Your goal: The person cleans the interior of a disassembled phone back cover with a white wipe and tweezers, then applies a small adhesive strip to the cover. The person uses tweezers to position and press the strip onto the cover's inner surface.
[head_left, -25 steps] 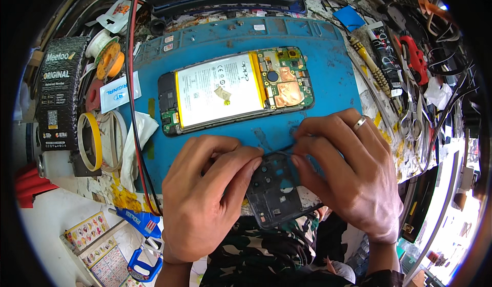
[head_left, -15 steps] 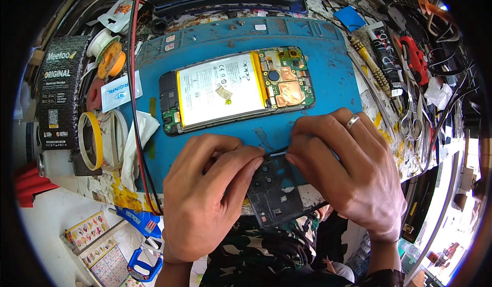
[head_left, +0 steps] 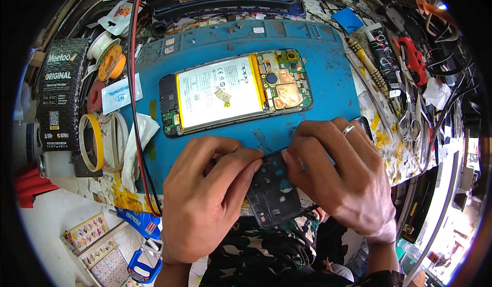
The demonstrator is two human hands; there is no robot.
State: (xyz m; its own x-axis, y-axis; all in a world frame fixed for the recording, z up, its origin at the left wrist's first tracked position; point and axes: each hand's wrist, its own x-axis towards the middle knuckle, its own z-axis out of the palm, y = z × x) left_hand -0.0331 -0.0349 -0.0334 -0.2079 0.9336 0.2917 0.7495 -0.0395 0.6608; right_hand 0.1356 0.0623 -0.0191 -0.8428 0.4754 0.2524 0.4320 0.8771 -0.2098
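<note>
Near the front edge of the mat, both my hands hold a black plastic phone frame (head_left: 275, 200), its inner side with cutouts and small holes facing up. My left hand (head_left: 207, 200) pinches its far left edge between thumb and fingertips. With thumb and curled fingers, my right hand (head_left: 343, 176) grips the same far edge and covers much of the frame. A dark rounded corner (head_left: 365, 128) shows beyond that hand; whether it belongs to the frame I cannot tell. Beyond my hands lies an opened phone (head_left: 220, 93), its white battery and copper-covered circuit board exposed.
The blue work mat (head_left: 328, 66) carries small parts along its far side. At left are a black box (head_left: 61, 92), tape rolls (head_left: 91, 141), wire spools (head_left: 110, 61) and a hanging red-black cable (head_left: 134, 82). Scissors (head_left: 408, 123), a yellow-handled tool (head_left: 366, 58) and red pliers (head_left: 413, 56) lie at right.
My right hand has shifted slightly left and down along the frame, its thumb closer to my left fingertips. The dark corner now shows beyond it. My left hand stays nearly still.
</note>
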